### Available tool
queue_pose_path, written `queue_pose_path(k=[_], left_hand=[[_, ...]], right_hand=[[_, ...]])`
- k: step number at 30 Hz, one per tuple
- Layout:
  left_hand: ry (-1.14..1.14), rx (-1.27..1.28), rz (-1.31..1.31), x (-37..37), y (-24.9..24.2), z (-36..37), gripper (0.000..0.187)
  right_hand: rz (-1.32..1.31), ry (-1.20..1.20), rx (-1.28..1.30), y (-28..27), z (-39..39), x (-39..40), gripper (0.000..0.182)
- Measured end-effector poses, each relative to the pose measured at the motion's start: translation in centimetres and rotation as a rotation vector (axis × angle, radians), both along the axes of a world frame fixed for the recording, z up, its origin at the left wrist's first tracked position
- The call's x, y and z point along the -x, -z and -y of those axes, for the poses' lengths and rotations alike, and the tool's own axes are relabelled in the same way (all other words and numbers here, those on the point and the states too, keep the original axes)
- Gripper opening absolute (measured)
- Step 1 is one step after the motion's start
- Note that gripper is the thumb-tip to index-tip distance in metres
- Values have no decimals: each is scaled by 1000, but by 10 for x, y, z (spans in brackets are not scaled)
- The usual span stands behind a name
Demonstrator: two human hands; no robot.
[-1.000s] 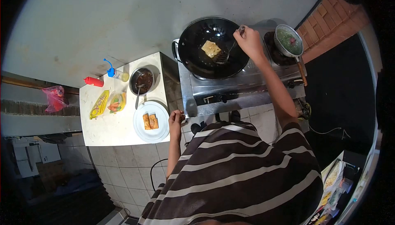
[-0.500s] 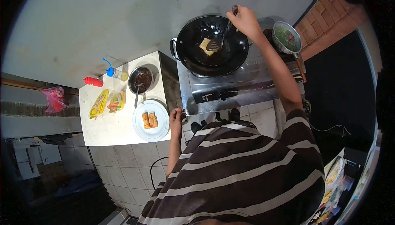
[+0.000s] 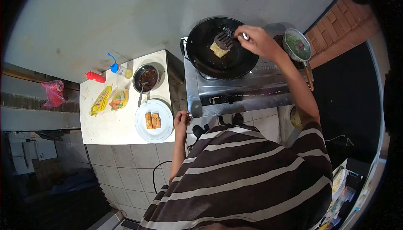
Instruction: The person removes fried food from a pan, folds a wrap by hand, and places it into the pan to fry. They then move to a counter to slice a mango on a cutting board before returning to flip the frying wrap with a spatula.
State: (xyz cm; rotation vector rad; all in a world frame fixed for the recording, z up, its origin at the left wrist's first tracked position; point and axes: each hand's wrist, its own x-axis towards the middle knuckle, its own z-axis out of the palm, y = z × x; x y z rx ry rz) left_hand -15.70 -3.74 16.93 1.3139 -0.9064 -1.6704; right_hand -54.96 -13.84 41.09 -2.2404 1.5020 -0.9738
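Note:
My right hand (image 3: 257, 41) is closed around the handle of a slotted spatula (image 3: 225, 39). The spatula's blade is over the black wok (image 3: 241, 64), at the upper edge of a pale folded piece of food (image 3: 218, 50) lying inside. Whether blade and food touch is hard to tell. My left hand (image 3: 181, 118) hangs low with fingers curled, right by the front left corner of the metal stove (image 3: 252, 88). What those fingers hold, if anything, cannot be made out.
On the white table (image 3: 113, 127) are a plate (image 3: 142, 135) with two browned rolls, a metal bowl (image 3: 147, 78) of dark sauce with a spoon, a red bottle (image 3: 95, 77), a blue-capped bottle (image 3: 119, 69) and yellow packets (image 3: 101, 100). A colander (image 3: 297, 45) sits right of the wok.
My right hand has come lower and tilted the spatula, whose blade has shifted from the food's right side to its upper edge. My left hand stays at the stove's corner.

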Motion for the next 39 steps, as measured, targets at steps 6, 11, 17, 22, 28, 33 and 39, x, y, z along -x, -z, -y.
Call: queue_pose_path(k=[6, 11, 17, 22, 28, 33, 39], left_hand=[[29, -21, -59, -7, 11, 5, 19], [118, -32, -80, -25, 18, 24, 18], [121, 23, -33, -57, 12, 47, 19], [19, -6, 11, -53, 21, 43, 21], [-150, 48, 40, 6, 14, 10, 24], [-247, 9, -20, 67, 33, -21, 19], [-316, 22, -76, 117, 22, -54, 18]], right_hand=[[32, 160, -19, -12, -20, -5, 15], [10, 294, 22, -6, -5, 10, 14], [-38, 463, -83, 10, 12, 17, 13], [-81, 498, -98, 13, 30, 28, 16], [-78, 376, -208, 17, 63, 61, 20], [0, 225, -144, 29, 77, 81, 22], [42, 193, -418, 10, 72, 77, 25]])
